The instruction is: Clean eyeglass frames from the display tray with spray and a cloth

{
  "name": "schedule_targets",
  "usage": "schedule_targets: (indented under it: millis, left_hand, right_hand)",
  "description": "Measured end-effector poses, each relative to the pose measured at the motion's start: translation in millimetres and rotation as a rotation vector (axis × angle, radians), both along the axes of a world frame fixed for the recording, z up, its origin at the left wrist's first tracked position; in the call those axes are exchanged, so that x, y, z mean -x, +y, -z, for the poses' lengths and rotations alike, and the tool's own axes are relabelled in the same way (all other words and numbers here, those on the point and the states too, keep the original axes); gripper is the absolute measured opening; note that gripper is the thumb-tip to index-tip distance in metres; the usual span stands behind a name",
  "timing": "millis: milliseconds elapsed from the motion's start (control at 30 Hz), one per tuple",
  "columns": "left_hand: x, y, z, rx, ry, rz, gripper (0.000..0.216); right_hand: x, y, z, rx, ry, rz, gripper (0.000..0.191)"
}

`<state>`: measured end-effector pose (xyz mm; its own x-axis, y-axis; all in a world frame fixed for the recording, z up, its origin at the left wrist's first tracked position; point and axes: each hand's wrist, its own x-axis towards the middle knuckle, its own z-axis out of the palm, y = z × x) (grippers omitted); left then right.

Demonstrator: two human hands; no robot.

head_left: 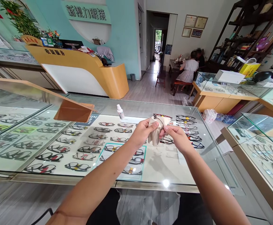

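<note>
Above the glass counter, my left hand (144,130) is closed on a beige wiping cloth (154,137), its thumb pressing from above. A thin curved rim, seemingly of eyeglasses (160,121), shows in the cloth's folds. My right hand (175,133) pinches at the right side of this rim, touching the cloth; the fingers hide most of what it grips. Beyond my left hand, a small white bottle (120,112) stands upright on the counter top.
Rows of eyeglasses (89,149) lie inside the glass display counter (159,185). A brown wooden stand or mirror back (74,111) is at left on the glass. More showcases (246,137) stand to the right. A person (189,68) sits at a table farther back.
</note>
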<state>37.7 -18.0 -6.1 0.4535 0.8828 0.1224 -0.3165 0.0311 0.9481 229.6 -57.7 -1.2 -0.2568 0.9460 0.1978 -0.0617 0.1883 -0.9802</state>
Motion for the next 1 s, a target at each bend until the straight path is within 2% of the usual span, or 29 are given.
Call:
schedule_targets:
  millis: [100,367,433,600,767,867,1000]
  left_hand:
    - [0,-1,-1.5,0.016,-0.015,0.062,0.046]
    - [-6,-3,-3.8,0.000,0.008,-0.081,0.054]
    - [1,4,-3.0,-0.013,0.038,-0.058,0.057]
    - [15,15,-2.8,-0.053,0.107,0.178,0.051]
    - [3,5,-2.6,-0.076,0.062,0.077,0.049]
    - [6,6,-4.6,-0.097,0.111,0.023,0.051]
    - [22,15,-10.4,-0.136,0.204,0.118,0.053]
  right_hand:
    - [-1,0,1.1,0.002,-0.004,-0.014,0.052]
    - [6,0,6.1,-0.017,-0.052,-0.095,0.053]
    - [3,1,4.6,-0.015,-0.040,-0.069,0.053]
    - [-7,2,0.9,0.001,-0.066,-0.041,0.052]
    - [-1,0,8.2,0.022,-0.094,-0.080,0.054]
    - [2,0,9.7,0.016,-0.094,-0.092,0.053]
    - [-4,2,5.1,0.028,-0.074,-0.105,0.049]
